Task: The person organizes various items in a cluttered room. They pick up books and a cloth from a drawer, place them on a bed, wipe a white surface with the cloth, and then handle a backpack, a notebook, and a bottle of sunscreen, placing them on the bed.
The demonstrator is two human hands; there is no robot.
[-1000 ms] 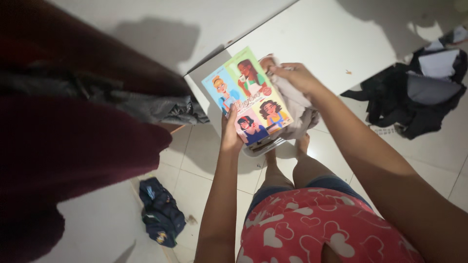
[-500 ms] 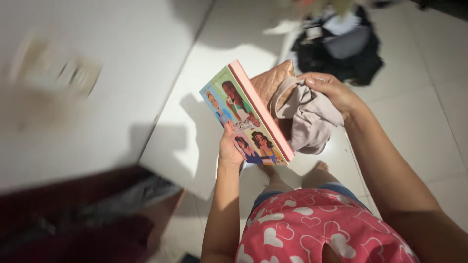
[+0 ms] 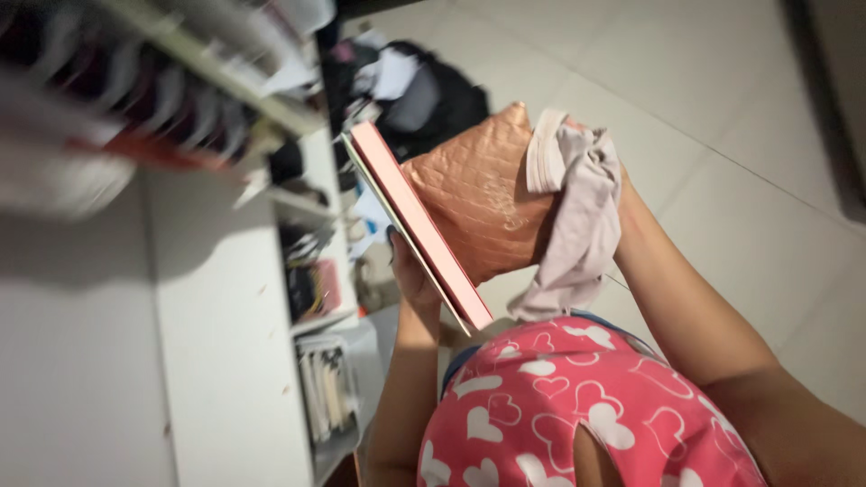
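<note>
Book (image 3: pixel 417 225) with a pink cover stands edge-on in the air, gripped from below by the left hand (image 3: pixel 410 275), whose fingers are closed around its lower edge and back. It looks stiff and flat, probably light enough for one hand, though a glossy cover may slide if held only at a corner; the spine or the lower edge seems the safest hold. Behind it the right hand (image 3: pixel 622 212), mostly hidden, is clamped on a tan quilted pouch (image 3: pixel 478 194) and a pale cloth (image 3: pixel 577 225) draped over the pouch's right edge. Both are soft; the cloth hangs loose and could slip free, so pinching it against the pouch looks wise. To the left, white shelves (image 3: pixel 225 298) hold blurred items, and a dark heap of clothes (image 3: pixel 424 99) lies on the tiled floor (image 3: pixel 722 108).
</note>
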